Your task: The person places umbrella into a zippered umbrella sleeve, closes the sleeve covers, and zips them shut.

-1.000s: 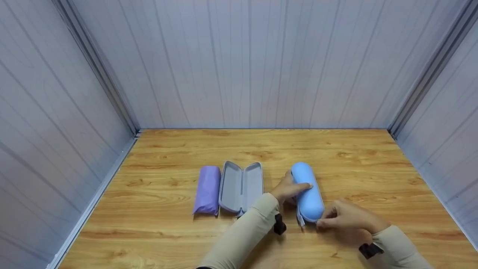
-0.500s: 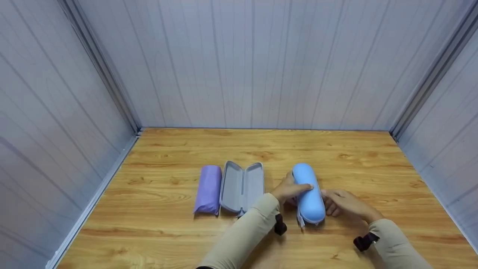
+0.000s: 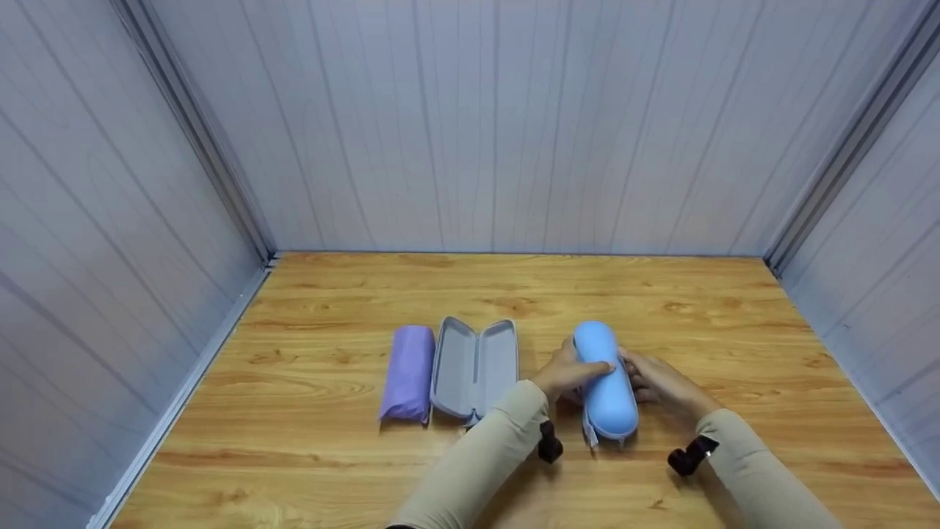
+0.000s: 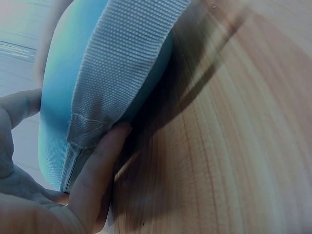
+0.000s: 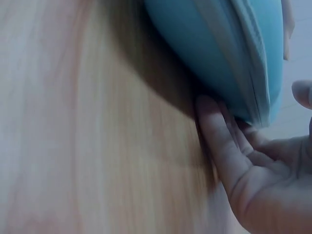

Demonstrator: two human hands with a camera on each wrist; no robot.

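A light blue zip-up glasses case (image 3: 609,404) lies closed on the wooden table, right of centre. My left hand (image 3: 569,373) grips it from the left, thumb across the top and fingers low along the side. In the left wrist view a grey woven strap (image 4: 126,58) hangs off the case's hinge side, by the fingers (image 4: 100,170). My right hand (image 3: 664,382) is against the case's right side. The right wrist view has its straight fingers (image 5: 219,131) at the lower edge below the zip (image 5: 248,63), with the thumb standing off the shell.
A grey glasses case (image 3: 499,367) stands open to the left of the left hand, partly behind the sleeve. Right beside it lies a purple pouch-like bundle (image 3: 409,375). Pale panel walls (image 3: 492,125) enclose the table (image 3: 308,470) at the back and sides.
My right hand has left the case's near end, where its fingers were pinched, and moved forward along the right side. The left hand keeps its grip and the case has stayed put.
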